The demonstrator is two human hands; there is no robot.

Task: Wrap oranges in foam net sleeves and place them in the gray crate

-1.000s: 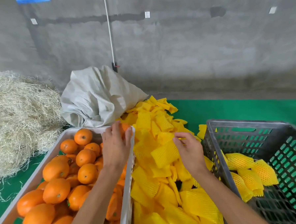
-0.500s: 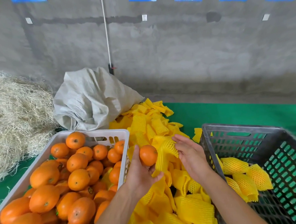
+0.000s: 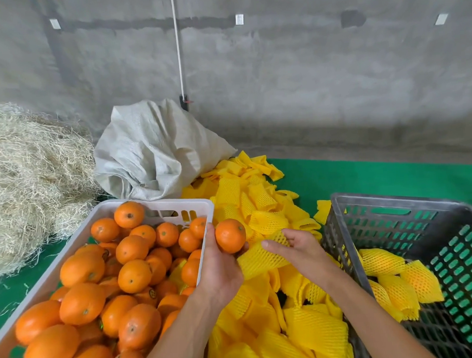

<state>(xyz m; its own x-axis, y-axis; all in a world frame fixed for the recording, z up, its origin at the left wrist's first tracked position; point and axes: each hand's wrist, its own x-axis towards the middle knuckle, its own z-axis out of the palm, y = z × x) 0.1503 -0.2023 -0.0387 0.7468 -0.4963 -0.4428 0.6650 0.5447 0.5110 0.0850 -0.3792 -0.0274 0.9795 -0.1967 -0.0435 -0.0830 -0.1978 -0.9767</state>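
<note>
My left hand (image 3: pixel 220 270) grips a bare orange (image 3: pixel 230 235) between the white crate and the sleeve pile. My right hand (image 3: pixel 298 250) holds a yellow foam net sleeve (image 3: pixel 261 258) just right of that orange, its open end toward the fruit. The sleeve touches my left hand's fingers. Under both hands lies a pile of yellow sleeves (image 3: pixel 252 205). The gray crate (image 3: pixel 389 206) stands at the right with three wrapped oranges (image 3: pixel 398 279) on its floor. A white crate (image 3: pixel 159 206) full of bare oranges (image 3: pixel 106 289) sits at the left.
A crumpled gray sack (image 3: pixel 157 153) lies behind the white crate. A straw heap (image 3: pixel 24 176) fills the far left. Green matting (image 3: pixel 379 174) covers the floor up to a concrete wall (image 3: pixel 306 79) with a white cord (image 3: pixel 178 45) running down it.
My left hand took an orange out of the white crate and carried it right. My right hand lifted one sleeve from the pile and brought it next to the orange.
</note>
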